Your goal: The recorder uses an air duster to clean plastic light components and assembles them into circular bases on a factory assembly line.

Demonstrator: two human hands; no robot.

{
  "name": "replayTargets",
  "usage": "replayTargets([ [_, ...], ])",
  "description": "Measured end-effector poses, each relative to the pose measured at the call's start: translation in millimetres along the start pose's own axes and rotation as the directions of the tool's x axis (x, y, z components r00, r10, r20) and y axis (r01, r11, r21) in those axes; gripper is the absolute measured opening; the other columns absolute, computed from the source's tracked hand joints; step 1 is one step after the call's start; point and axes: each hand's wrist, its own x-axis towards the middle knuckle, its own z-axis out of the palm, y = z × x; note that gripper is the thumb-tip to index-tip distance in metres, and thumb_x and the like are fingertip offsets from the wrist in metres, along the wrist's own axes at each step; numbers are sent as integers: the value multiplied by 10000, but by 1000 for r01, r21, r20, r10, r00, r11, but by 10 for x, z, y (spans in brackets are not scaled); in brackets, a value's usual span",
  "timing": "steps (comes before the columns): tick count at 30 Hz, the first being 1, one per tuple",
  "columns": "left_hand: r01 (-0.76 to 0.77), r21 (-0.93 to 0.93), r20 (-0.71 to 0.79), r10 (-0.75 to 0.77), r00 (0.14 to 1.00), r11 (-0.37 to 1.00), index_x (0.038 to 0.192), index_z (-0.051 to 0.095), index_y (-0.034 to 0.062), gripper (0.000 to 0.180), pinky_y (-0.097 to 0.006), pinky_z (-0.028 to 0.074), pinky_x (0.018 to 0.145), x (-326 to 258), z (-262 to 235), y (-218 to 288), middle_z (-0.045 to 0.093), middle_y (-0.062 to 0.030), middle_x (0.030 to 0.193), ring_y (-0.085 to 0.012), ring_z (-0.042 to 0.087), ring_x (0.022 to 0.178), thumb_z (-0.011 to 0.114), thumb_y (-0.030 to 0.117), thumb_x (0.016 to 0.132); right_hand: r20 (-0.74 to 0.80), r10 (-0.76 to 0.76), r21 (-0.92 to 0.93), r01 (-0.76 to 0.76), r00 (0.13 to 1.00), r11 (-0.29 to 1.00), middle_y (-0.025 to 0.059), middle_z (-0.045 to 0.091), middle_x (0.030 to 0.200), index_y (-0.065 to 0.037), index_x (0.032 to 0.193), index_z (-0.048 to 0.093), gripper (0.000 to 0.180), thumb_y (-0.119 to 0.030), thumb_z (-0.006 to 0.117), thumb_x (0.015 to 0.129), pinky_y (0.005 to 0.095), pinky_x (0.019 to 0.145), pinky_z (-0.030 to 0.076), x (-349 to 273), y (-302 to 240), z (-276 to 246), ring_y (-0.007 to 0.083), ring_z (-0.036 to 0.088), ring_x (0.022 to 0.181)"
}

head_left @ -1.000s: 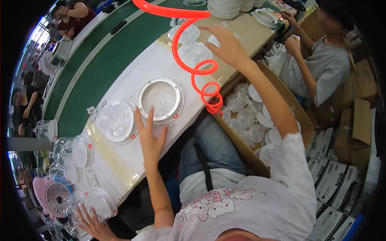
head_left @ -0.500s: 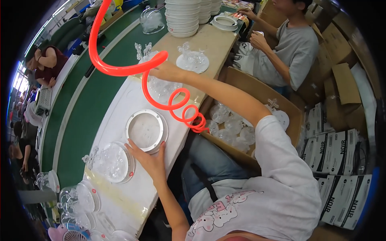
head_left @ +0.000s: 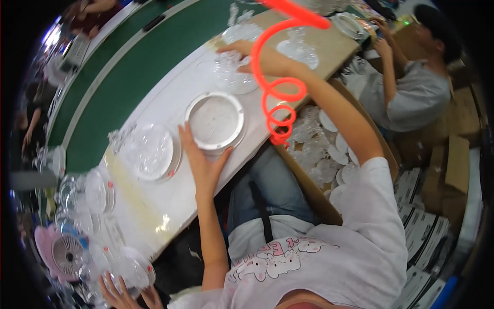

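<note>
My left hand (head_left: 203,162) steadies a round white ring-shaped base (head_left: 215,143) on the white tabletop, thumb and fingers spread against its near rim. Across the table, my right hand (head_left: 262,57) has its fingers round the top of a clear plastic figure piece (head_left: 234,77), partly hidden by the hand. Just beyond it stands another clear piece (head_left: 243,33), and to its right a clear piece on a white disc (head_left: 298,51). Left of the ring base lies a clear dome piece (head_left: 149,149) on its own white base.
A red coiled hose (head_left: 285,88) hangs before my right forearm. Beside my legs a carton (head_left: 309,188) holds many clear pieces. A green conveyor belt (head_left: 118,103) runs behind. Another person's hand (head_left: 121,294) touches domes at lower left; a co-worker (head_left: 417,92) sits at right.
The view has shifted, so the table sits further right. My right hand has come back onto the nearer clear figure piece. Another person's hands have appeared at lower left.
</note>
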Motion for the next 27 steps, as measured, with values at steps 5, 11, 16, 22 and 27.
replayTargets([
  [5,7,9,-13,-7,1000,1000,1368,119,-35,1126,-405,157,1072,20,10,36,109,-285,1405,-397,125,1318,822,247,535,-159,320,-30,-329,934,944,79,580,1052,-68,1120,519,479,-241,709,716,307,810,460,-10,-53,227,206,564,951],
  [11,34,-36,-16,-35,999,999,1353,109,-64,1168,-404,170,1072,8,-3,13,124,-280,1402,-386,145,1316,839,250,498,-197,258,165,-228,946,960,79,637,818,-34,997,589,324,-191,692,733,277,704,477,-34,-322,-21,173,614,762],
  [16,63,-18,-57,-64,996,998,1343,70,-81,1216,-381,201,1063,8,-12,60,113,-289,1403,-399,171,1305,852,269,480,20,119,218,-121,993,969,96,635,842,-48,975,579,321,-253,682,751,272,693,469,-84,-834,46,166,612,784],
  [22,43,40,-59,-41,997,998,1342,54,-81,1235,-382,216,1057,16,14,32,127,-292,1399,-400,195,1298,857,267,471,153,92,30,-97,984,995,83,647,816,-68,939,605,218,-143,680,749,259,662,486,-96,-1007,295,152,617,717],
  [27,64,-21,-58,-65,996,998,1357,55,-52,1250,-368,282,1027,5,-2,4,160,-268,1395,-369,276,1269,861,278,460,260,41,-27,-35,965,999,81,636,762,-80,939,598,205,-156,668,761,272,654,500,-114,-1028,334,175,617,676],
])
